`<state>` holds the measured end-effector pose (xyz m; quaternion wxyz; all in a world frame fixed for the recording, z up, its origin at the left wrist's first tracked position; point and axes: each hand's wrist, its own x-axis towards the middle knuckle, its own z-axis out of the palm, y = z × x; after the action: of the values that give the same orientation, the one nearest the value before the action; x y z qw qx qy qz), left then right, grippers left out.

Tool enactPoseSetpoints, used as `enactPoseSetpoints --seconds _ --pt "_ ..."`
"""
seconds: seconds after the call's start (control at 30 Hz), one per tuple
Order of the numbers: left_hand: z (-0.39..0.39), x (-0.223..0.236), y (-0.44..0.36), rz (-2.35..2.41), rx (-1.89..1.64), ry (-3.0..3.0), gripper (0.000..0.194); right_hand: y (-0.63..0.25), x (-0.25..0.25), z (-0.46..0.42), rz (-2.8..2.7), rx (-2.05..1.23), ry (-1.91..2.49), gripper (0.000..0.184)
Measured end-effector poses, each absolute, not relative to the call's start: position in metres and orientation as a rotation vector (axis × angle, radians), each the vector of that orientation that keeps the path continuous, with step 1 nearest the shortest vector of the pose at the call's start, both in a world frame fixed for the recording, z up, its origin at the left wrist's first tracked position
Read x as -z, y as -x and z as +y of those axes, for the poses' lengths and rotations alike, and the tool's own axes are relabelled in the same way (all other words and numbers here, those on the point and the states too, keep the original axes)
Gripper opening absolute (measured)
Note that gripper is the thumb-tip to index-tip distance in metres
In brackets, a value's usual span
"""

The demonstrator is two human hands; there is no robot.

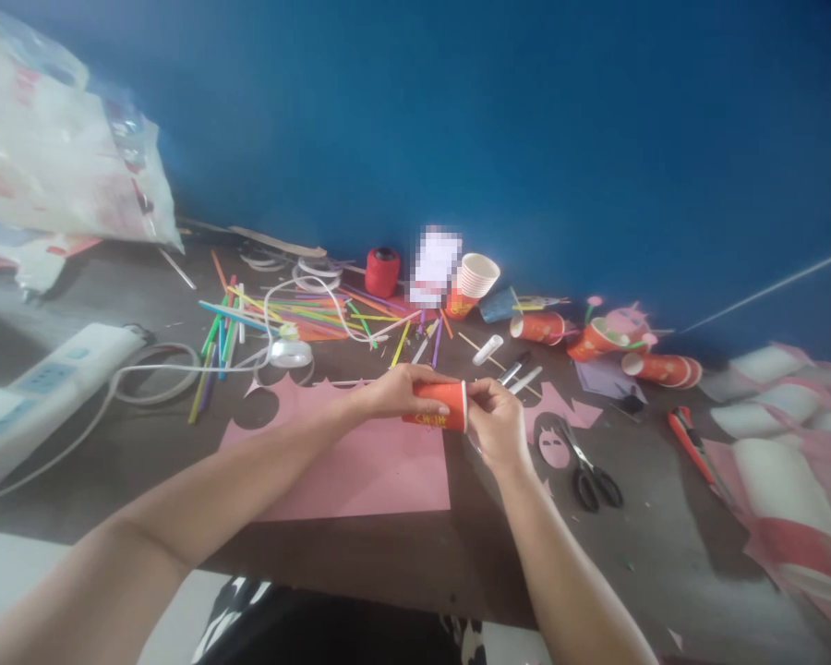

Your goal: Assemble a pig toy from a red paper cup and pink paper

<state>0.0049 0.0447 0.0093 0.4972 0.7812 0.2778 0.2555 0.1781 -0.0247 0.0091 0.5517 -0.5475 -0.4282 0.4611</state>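
Note:
My left hand (405, 392) is wrapped round a red paper cup (443, 406) with yellow lettering. The cup lies on its side in the air, its white rim facing right. At that rim my right hand (495, 420) has its fingers curled in a pinch; whether they also hold something small is hidden. Beneath my left forearm lies a pink paper sheet (388, 471) with round cut-outs along its far edge. To the right of my right hand are a pink cut-out face (553, 447) and black-handled scissors (588, 476).
Coloured sticks (305, 314) and a white cable lie at the back left, near a power strip (55, 369). Stacked paper cups (475, 282) stand by the blue wall. Decorated cups (596, 339), a red utility knife (692, 443) and wrapped cups (789, 499) are on the right.

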Motion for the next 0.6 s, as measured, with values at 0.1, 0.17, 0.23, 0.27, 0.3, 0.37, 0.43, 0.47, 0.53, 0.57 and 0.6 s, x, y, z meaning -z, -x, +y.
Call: enactPoseSetpoints --seconds 0.1,0.17,0.23,0.27,0.3,0.37,0.43,0.47,0.53,0.57,0.6 --pt "0.0451 -0.0066 -0.0051 0.679 -0.621 -1.933 0.055 -0.1753 -0.012 -0.0243 -0.944 -1.124 1.278 0.021" --pt "0.0449 -0.0057 -0.0052 0.681 -0.608 -1.951 0.055 -0.1734 -0.0149 -0.0241 -0.924 -1.115 1.281 0.022" --pt "0.0443 -0.0057 -0.0054 0.683 -0.6 -1.968 0.055 -0.1722 -0.0177 -0.0238 -0.932 -1.091 1.296 0.024" --pt "0.0439 -0.0061 -0.0055 0.688 -0.597 -1.983 0.054 -0.1719 -0.0187 -0.0236 -0.94 -1.084 1.303 0.025" --pt "0.0436 -0.0067 -0.0056 0.694 -0.595 -2.002 0.053 -0.1718 -0.0192 -0.0233 -0.946 -1.083 1.305 0.025" --pt "0.0428 -0.0082 -0.0058 0.704 -0.59 -2.048 0.051 -0.1722 -0.0191 -0.0229 -0.961 -1.089 1.302 0.025" --pt "0.0419 -0.0096 -0.006 0.711 -0.587 -2.085 0.05 -0.1729 -0.0173 -0.0223 -0.987 -1.092 1.296 0.023" --pt "0.0413 -0.01 -0.0062 0.712 -0.585 -2.096 0.05 -0.1733 -0.016 -0.022 -1.0 -1.094 1.295 0.022" --pt "0.0396 -0.0104 -0.0068 0.717 -0.587 -2.119 0.051 -0.1742 -0.013 -0.021 -1.004 -1.107 1.295 0.02" --pt "0.0385 -0.0104 -0.0073 0.722 -0.595 -2.136 0.053 -0.1748 -0.0117 -0.0205 -0.989 -1.127 1.295 0.02" --pt "0.0373 -0.0102 -0.0079 0.728 -0.605 -2.152 0.055 -0.1755 -0.0107 -0.0199 -0.963 -1.153 1.293 0.019"
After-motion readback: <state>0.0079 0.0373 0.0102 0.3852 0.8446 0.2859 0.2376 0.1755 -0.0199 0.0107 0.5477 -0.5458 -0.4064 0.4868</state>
